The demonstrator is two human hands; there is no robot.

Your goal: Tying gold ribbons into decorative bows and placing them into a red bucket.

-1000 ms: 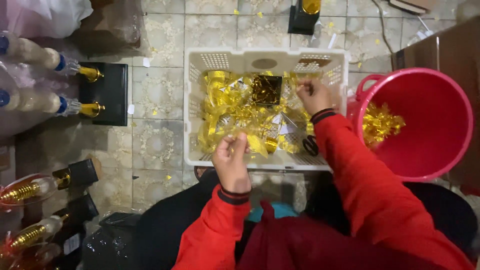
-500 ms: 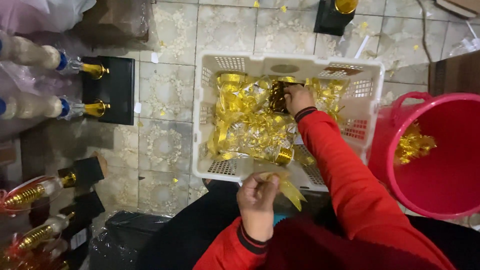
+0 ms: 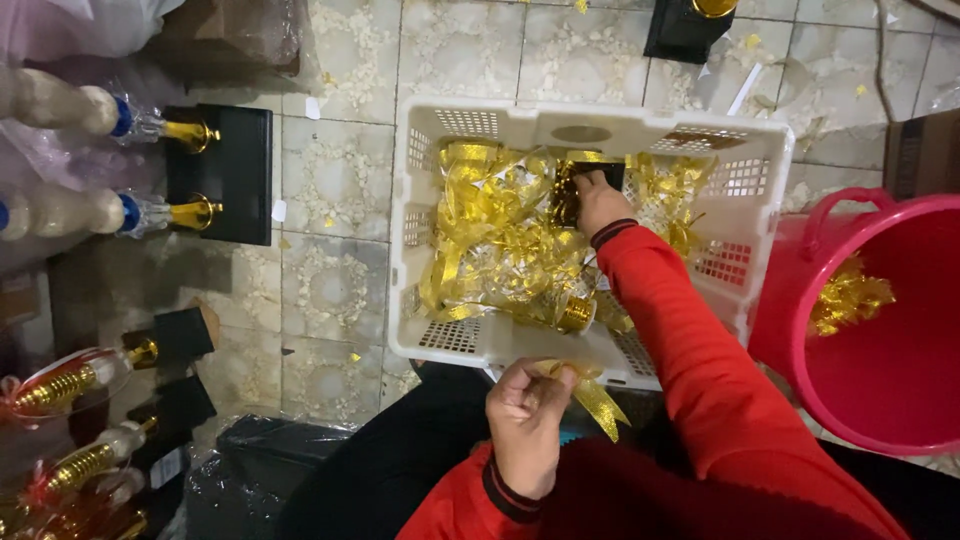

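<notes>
A white crate [image 3: 590,125] with perforated walls sits on the tiled floor [image 3: 330,260], heaped with gold ribbon [image 3: 490,230] in loops and tangles, mixed with crinkled clear film. A small gold spool [image 3: 575,314] lies near the crate's near wall. Toward the far wall, among the ribbon, lies one dark square pad [image 3: 575,190] covered in gold glitter.

The right hand [image 3: 600,203] reaches into the crate, its fingers closed on the near edge of that pad. The left hand [image 3: 525,400] is held over the lap, just outside the crate's near rim, thumb and fingers pinched on a ribbon strip [image 3: 595,395] whose loose ends hang down to the right.

To the right of the crate stands one red bucket [image 3: 880,400] with a handle, touching or nearly touching the crate's side; inside it rests one cluster of gold bows [image 3: 848,298], the rest of the bucket showing bare red.

On the left, two trophies [image 3: 150,130] lie on their sides with gold stems meeting black bases. Two more wrapped trophies [image 3: 60,385] with gold spiral stems lie at the lower left, though the pile there is too cluttered to count for sure. One further black base [image 3: 690,25] stands at the top edge. Gold scraps dot the floor.
</notes>
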